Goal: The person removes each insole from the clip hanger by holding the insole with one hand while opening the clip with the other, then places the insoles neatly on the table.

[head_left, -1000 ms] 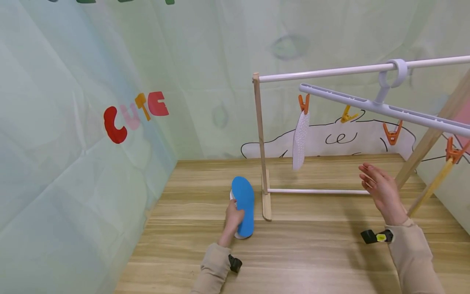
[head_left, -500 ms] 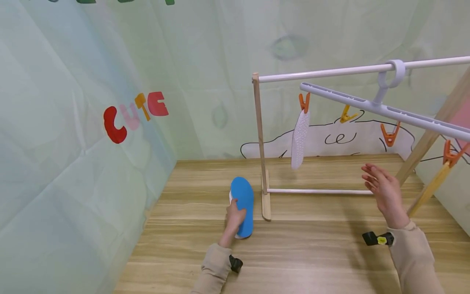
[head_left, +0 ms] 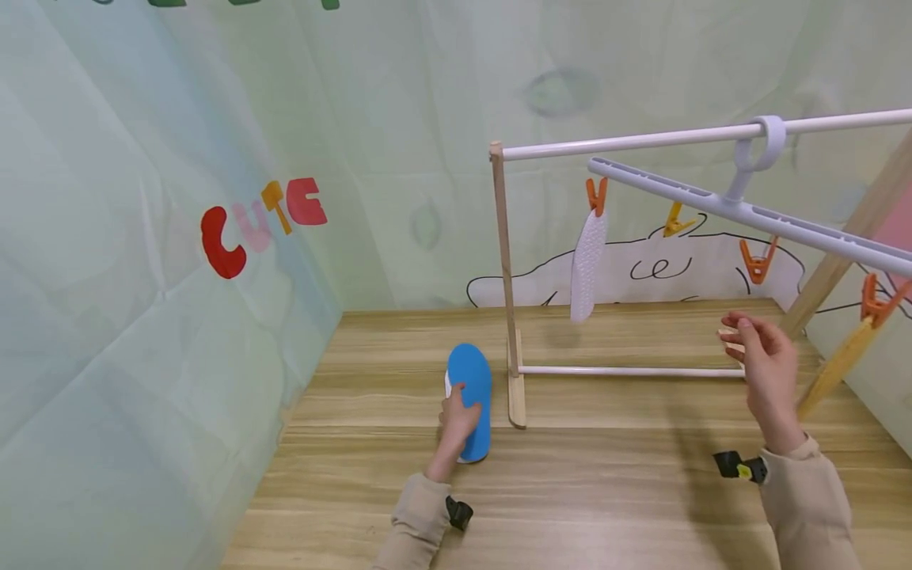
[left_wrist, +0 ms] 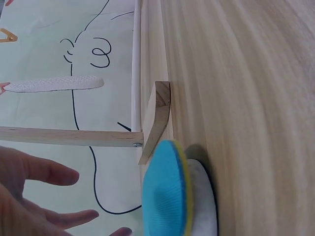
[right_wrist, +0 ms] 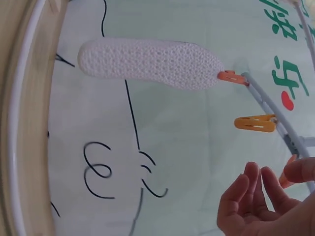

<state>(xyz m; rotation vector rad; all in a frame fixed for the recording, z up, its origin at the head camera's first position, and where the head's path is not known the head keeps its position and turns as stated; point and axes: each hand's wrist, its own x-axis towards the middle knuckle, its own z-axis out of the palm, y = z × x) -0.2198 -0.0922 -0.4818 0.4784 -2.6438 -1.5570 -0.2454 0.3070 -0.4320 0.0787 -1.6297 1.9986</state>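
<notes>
Beneath the left hand point(head_left: 457, 419), on the table point(head_left: 606, 475): the blue insole point(head_left: 473, 376), lying lengthwise away from the wrist. Left fingers loosely spread, with no visible grip; contact with the insole impossible to tell. For a clean hold, probably best to slip the fingertips under the outer edge, lay the thumb on top and pinch about midway along, gently enough not to crease the foam-like layers. Well to the right of that hand, the right hand point(head_left: 772, 368), fingers relaxed and slightly bent, holding nothing visible; take care not to knock the orange clip point(head_left: 758, 261) above it or set the hanger point(head_left: 684, 190) swinging. Matte, finely textured blue on top of the insole, a thin yellow layer at its edge, a white piece point(left_wrist: 204, 196) below, joined or loose not clear. Between the two hands and farther back, a white insole point(head_left: 588, 265), pebbled and slim, dangling from a second orange clip point(head_left: 597, 196). Just right of the left hand, a wooden foot point(head_left: 517, 404), pale and rounded at the near end.
</notes>
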